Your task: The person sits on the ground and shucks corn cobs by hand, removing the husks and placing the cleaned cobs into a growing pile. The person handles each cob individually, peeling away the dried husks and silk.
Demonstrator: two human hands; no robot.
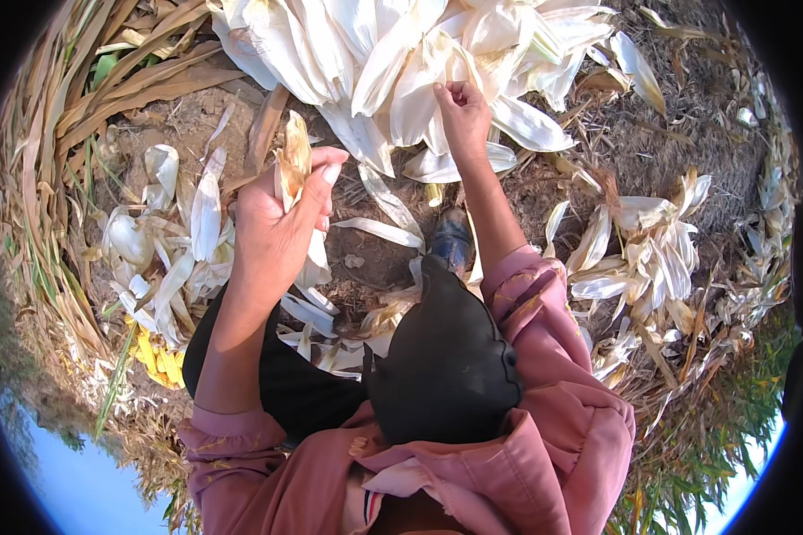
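My left hand (274, 214) is closed around a dry corn husk (294, 164), whose tan, torn tip sticks up between thumb and fingers. Paler husk leaf shows below that hand; whether a cob is inside cannot be seen. My right hand (465, 114) is at the lower edge of a big heap of cream-white corn husks (375, 60). Its fingers are curled against the leaves, and the picture does not settle whether they pinch one. A few loose husk leaves (381, 231) lie on the soil between my hands.
Dry corn stalks (60, 147) are piled along the left. Yellow corn ears (157, 358) lie at lower left, below scattered husks (204, 214). Another husk clump (649, 247) sits on the right. My shoe (452, 241) and dark-clothed knee (441, 361) are in the middle.
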